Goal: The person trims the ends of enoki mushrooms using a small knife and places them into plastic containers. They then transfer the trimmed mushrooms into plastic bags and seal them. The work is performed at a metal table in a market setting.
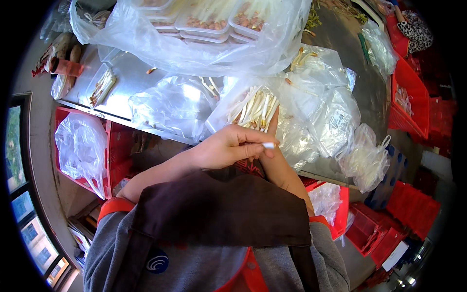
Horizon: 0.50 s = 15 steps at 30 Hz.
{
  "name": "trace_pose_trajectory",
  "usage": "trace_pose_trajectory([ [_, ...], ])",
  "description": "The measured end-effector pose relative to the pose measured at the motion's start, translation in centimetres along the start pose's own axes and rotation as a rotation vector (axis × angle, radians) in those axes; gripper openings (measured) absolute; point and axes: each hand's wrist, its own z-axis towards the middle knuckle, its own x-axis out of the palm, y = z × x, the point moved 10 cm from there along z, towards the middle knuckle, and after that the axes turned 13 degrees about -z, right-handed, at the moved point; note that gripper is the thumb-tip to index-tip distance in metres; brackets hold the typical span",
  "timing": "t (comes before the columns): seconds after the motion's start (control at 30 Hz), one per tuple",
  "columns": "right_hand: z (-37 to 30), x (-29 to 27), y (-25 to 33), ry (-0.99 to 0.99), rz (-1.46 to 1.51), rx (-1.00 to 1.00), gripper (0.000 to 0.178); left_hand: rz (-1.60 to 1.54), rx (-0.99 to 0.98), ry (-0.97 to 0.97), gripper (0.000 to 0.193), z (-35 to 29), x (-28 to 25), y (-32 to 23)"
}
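My left hand (230,146) is closed in front of my chest, thumb and forefinger pinched together at a short white piece (268,145), whose kind I cannot make out. Partly hidden behind it, my right hand (270,150) has one finger stretched upward; its other fingers are mostly covered, so its grip does not show. Just beyond the hands lies a bunch of white sprouts (256,108) with yellowish-brown ends, on clear plastic bags (168,104) spread over the metal table (121,95).
At the back, a large clear bag (214,62) holds stacked plastic trays (202,22) of sprouts. A small sprout pack (102,87) lies to the left. Red crates (119,151) stand beside the table. A crumpled bag (367,158) hangs over its right edge. Another person (413,31) is far right.
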Motion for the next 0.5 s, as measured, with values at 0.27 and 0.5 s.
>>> trace_pose_trajectory([
  [0.27,-0.3,-0.8,1.2,-0.154,-0.086,-0.101,0.065,0.871,0.369,-0.46,0.036,0.4,-2.0,-3.9],
  [0.5,-0.6,-0.4,0.7,-0.049,-0.041,-0.047,0.073,0.618,0.322,-0.475,0.033,-1.1,-4.5,-6.3],
])
